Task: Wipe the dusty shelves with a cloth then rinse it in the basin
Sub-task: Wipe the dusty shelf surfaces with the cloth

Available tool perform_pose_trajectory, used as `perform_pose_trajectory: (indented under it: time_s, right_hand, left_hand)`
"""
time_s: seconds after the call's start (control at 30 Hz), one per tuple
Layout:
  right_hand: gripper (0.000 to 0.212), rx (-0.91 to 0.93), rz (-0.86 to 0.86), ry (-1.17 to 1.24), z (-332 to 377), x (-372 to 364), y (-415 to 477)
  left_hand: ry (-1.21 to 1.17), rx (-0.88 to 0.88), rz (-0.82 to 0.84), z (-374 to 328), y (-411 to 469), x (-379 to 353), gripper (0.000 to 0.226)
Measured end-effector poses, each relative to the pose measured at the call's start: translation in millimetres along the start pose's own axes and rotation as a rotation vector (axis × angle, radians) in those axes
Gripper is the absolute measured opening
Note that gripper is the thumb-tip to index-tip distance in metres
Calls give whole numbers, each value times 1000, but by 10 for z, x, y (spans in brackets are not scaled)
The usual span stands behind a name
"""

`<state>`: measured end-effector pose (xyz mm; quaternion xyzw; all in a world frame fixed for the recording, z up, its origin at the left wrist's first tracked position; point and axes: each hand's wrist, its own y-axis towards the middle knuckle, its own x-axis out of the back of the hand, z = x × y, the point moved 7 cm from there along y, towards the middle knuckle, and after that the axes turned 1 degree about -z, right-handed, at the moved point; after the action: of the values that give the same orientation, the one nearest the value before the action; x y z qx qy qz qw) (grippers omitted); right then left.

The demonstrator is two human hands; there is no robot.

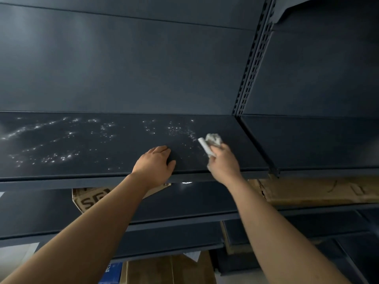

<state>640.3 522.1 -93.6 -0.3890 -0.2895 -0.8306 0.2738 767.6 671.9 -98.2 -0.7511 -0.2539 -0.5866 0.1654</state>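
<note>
Cloth point(211, 143), gripped in my right hand point(223, 162) and pressed to the dark shelf point(61, 177) towards its right end, just short of the slotted upright point(254, 64); the fingers curl round the wad. My left hand point(155, 165) rests palm down at the shelf's front edge, fingers loosely extended and holding nothing, left of the cloth and apart from it. Risk, as I judge it: so small a wad may push the bright specks point(51, 158) about instead of lifting them, and the wide scatter towards the left end could be missed altogether (whether these specks are dust or drops I cannot tell). A stroke carried over the front edge might also shed dirt onto the cardboard box point(88, 199) on the shelf below. Cloth surface: whitish, heavily crumpled, with greyer creases and one flat white fold jutting out on its left; slightly blurred, so how soiled it is cannot be read. No basin is in view.
</note>
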Motion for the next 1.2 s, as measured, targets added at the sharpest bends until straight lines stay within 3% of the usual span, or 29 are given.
perform_pose_trajectory:
  time_s: [0.1,0.17,0.27,0.37,0.5,0.63,0.83,0.93,1.07,1.13,1.2]
  right_hand:
    - [46,35,106,215,235,-160,83]
    - [46,-4,26,273,100,-24,246]
    - [61,-44,-120,94,-365,289,490]
    - [70,-147,-36,-55,-803,256,760]
    - [70,-97,46,-147,-856,92,1099]
    - [64,-41,109,-91,-542,-135,1300]
    - [55,242,245,114,476,-665,1091]
    - [56,205,130,325,411,-517,1173]
    - [55,27,-116,72,-390,-147,1579]
    - [46,-121,-84,-31,-668,-134,1718]
    - [47,-140,22,-65,-628,-265,1798]
  left_hand:
    - [13,11,-13,-14,20,42,54]
    - [14,40,-21,22,55,101,54]
    - [30,108,-30,140,87,155,53]
    - [40,167,-37,239,96,132,53]
    - [26,171,-92,257,99,112,51]
    - [7,180,-167,250,104,107,49]
    - [1,199,-225,249,79,113,47]
    - [-9,228,-263,265,47,128,49]
    - [9,272,-294,289,44,135,51]
    - [-1,289,-296,300,59,127,51]
    - [-16,300,-301,319,70,127,50]
